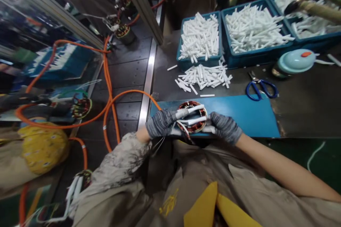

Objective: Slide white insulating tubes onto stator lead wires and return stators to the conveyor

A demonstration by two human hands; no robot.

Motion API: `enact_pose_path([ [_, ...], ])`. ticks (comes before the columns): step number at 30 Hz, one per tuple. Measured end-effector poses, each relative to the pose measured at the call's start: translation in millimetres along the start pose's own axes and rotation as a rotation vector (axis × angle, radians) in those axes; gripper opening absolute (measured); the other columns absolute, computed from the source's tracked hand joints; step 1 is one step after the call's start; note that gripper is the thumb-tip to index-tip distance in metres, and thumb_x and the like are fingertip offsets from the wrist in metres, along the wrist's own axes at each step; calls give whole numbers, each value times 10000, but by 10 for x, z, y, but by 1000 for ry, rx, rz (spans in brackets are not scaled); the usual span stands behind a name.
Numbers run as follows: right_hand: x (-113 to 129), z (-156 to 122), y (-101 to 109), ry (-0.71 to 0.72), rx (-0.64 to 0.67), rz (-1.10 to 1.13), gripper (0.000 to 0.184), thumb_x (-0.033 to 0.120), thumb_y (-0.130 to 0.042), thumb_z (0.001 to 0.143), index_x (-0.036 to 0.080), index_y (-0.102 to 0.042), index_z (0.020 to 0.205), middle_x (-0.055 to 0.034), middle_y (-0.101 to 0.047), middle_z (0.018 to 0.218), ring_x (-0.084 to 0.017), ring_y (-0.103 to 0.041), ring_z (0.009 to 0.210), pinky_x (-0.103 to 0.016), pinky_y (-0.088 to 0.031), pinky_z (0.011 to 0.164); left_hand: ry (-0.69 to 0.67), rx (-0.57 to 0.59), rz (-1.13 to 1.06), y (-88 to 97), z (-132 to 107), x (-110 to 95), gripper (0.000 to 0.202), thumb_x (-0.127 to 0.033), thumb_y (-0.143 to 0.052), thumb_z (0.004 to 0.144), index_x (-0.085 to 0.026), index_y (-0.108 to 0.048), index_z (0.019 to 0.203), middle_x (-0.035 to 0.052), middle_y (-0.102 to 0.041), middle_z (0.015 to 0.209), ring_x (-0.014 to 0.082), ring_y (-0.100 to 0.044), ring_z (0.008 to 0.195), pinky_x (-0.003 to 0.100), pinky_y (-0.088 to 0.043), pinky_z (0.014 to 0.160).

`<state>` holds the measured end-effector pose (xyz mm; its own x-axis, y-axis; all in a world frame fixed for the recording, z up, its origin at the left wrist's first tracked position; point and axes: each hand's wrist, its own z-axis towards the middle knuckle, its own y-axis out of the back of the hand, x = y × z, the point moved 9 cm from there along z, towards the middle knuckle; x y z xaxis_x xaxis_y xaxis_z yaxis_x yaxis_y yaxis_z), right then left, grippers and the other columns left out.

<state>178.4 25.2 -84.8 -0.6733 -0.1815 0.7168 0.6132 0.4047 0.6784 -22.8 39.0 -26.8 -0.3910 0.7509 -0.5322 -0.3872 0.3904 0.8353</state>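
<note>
Head view: on the near blue mat [247,117], toward its left, the wound coil [197,127] is bracketed by the left hand [162,122] and right hand [225,127] — seemingly for steadiness — though whether its white sleeves [196,108] are pinched cannot be told.

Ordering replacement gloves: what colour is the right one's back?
The right glove has a mottled grey back; head view shows it best.

head view | faces forward and down | bench [311,110] at close range

left hand [163,122] | right hand [226,126] | wire-wound ring [197,126] between | blue mat [239,113] beneath
</note>
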Motion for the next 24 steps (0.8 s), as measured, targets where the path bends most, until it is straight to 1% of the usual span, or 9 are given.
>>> enact_pose_path([
  [2,51,220,153,40,-35,-158,383,568,-651,921,221,-742,1056,-95,-769,1028,-266,-714,936,-347,-539,807,261,-97,200,-121,-14,49,762,-461,-677,939,-206,-379,1593,187,-638,1425,327,-702,1201,423,-583,997],
  [4,44,438,393,40,-155,-315,376,502,-616,957,194,-748,1126,-135,-747,1150,-306,-687,1048,-402,-525,906,561,-188,405,-213,-29,37,739,-476,-657,949,-149,-421,1568,219,-683,1344,327,-761,1048,397,-612,895],
  [5,21,538,507,25,-216,-386,372,462,-605,967,177,-746,1158,-156,-727,1218,-329,-664,1109,-431,-512,948,664,-220,472,-258,-22,-12,754,-490,-643,956,-119,-411,1570,241,-683,1332,324,-770,1014,381,-616,862],
  [7,-32,719,624,0,-249,-491,337,378,-591,970,151,-751,1162,-181,-689,1311,-361,-618,1201,-474,-485,1011,749,-260,530,-336,36,-133,780,-508,-621,965,-64,-398,1566,278,-668,1332,317,-780,959,357,-620,800],
  [11,-47,811,666,6,-251,-459,250,279,-579,946,127,-751,1046,-186,-721,1216,-351,-640,1151,-479,-488,1017,642,-395,420,-281,84,-266,802,-497,-691,919,-22,-442,1516,260,-700,1288,312,-779,980,353,-640,807],
  [14,18,510,809,28,-407,-89,245,336,-619,913,164,-716,1057,-129,-760,1025,-287,-707,942,-427,-557,888,481,-513,251,-179,17,-287,638,-462,-720,905,-120,-558,1419,178,-709,1317,278,-731,1154,355,-618,976],
  [16,62,239,887,54,-462,210,290,384,-636,906,200,-696,1123,-95,-773,1032,-261,-730,904,-411,-584,851,411,-540,187,-171,-14,-283,500,-435,-697,929,-166,-618,1342,140,-722,1306,247,-723,1177,352,-603,1021],
  [20,117,-108,952,19,-440,394,235,410,-671,882,238,-756,1017,-69,-801,1013,-250,-754,886,-410,-606,846,378,-566,187,-204,-24,-280,447,-407,-681,944,-176,-637,1324,121,-743,1269,233,-746,1125,346,-632,975],
  [24,71,-86,896,-17,-342,421,243,406,-716,836,225,-792,979,-61,-814,959,-243,-764,838,-376,-626,788,355,-560,187,-192,3,-303,441,-391,-674,949,-188,-638,1339,105,-743,1275,230,-747,1120,346,-633,976],
])
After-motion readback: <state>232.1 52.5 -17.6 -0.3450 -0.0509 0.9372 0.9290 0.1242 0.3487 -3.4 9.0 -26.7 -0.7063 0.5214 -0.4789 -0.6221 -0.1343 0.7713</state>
